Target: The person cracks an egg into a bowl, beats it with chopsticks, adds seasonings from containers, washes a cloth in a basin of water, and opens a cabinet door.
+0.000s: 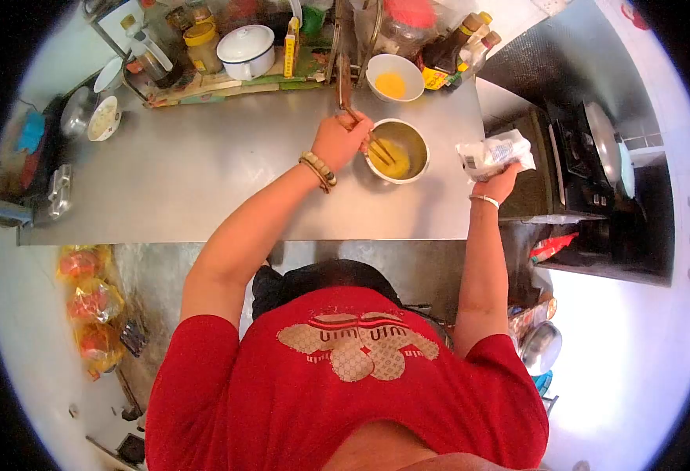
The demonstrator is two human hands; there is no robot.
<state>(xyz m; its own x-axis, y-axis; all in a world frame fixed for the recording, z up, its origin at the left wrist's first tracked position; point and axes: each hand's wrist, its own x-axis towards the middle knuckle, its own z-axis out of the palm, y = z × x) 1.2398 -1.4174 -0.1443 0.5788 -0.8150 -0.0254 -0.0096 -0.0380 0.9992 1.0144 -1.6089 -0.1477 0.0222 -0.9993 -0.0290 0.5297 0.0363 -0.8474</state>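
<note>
My left hand (342,141) is closed around a pair of chopsticks (381,149). Their tips dip into yellow liquid, which looks like beaten egg, in a metal-lined bowl (418,149) on the steel counter. To the right of that bowl, my right hand (498,184) grips a white plastic packet (495,155) with printing and a barcode, held near the counter's right edge. What the packet contains is hidden. Behind the metal-lined bowl stands a white bowl (413,72) with something yellow in it.
A shelf along the back carries a lidded white enamel pot (245,52), jars and a yellow box (291,47). Dark sauce bottles (453,45) stand at back right. A patterned bowl (105,119) sits far left. The stove (576,157) is right of the steel counter (227,157).
</note>
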